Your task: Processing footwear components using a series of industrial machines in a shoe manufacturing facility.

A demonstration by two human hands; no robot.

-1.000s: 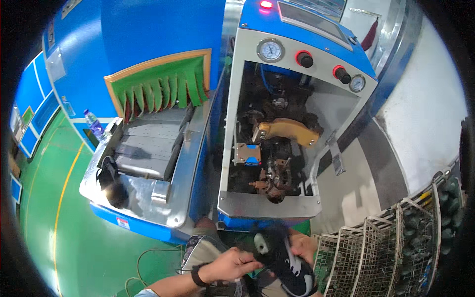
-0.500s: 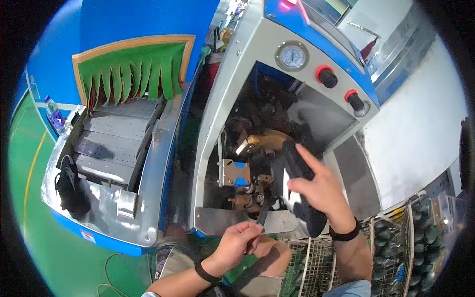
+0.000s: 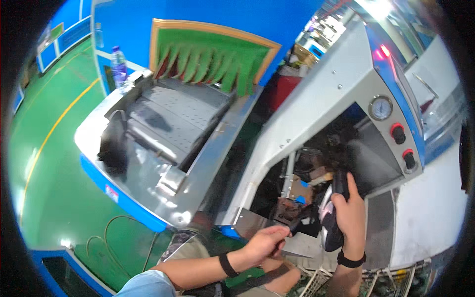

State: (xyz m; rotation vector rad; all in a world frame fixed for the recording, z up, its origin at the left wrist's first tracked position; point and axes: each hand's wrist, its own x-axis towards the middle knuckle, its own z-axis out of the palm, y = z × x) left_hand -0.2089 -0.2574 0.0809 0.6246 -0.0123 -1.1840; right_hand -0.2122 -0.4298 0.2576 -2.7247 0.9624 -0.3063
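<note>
My right hand (image 3: 350, 210) is wrapped round a black shoe (image 3: 332, 232) with a white and pinkish side, held upright at the front opening of a grey machine (image 3: 316, 94). Its index finger lies stretched along the shoe. Left of it, my left hand (image 3: 269, 242) pinches the end of a dark strip (image 3: 295, 228) that reaches toward the shoe; blur hides what the strip joins. Inside the machine, a brownish metal plate with blue patches (image 3: 300, 192) and dark fittings sit just beyond the shoe.
A second dark shoe (image 3: 115, 148) stands on the metal ledge of a conveyor (image 3: 170, 116) at left. Green strip curtains (image 3: 208, 67) hang over its opening. A bottle (image 3: 118, 67) stands behind. The machine carries a gauge (image 3: 381, 108) and red-ringed knobs (image 3: 397, 133). Wire racks (image 3: 316, 282) stand below right.
The view has swung left, so the machine sits further right. My right hand and the shoe are more upright. A gold-coloured form seen in the machine is now mostly hidden.
</note>
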